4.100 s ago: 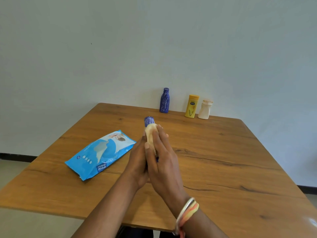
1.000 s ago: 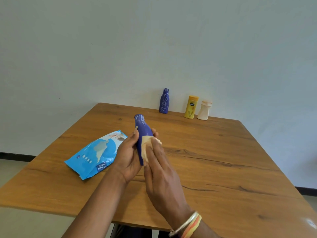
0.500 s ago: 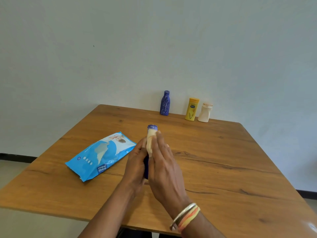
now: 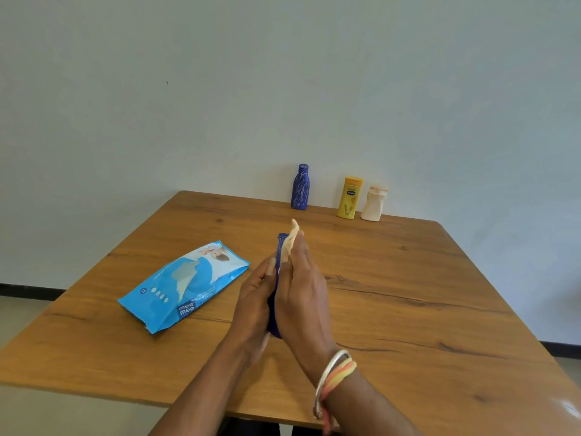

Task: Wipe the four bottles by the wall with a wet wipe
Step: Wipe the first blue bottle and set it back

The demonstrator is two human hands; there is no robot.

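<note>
A person's two hands meet above the middle of a wooden table, with a dark blue bottle sandwiched upright between them. The left hand grips the bottle's body, fingers wrapped round it. The right hand, bangles at its wrist, lies flat against the bottle with fingers straight and close together, pressing a pale wet wipe to the neck; the wipe's tip pokes above the fingertips. On the table's left half lies a blue wipes pack. Along the table's far edge, against the wall, stand a second blue bottle, a yellow bottle and a white bottle, the last two just beside each other.
</note>
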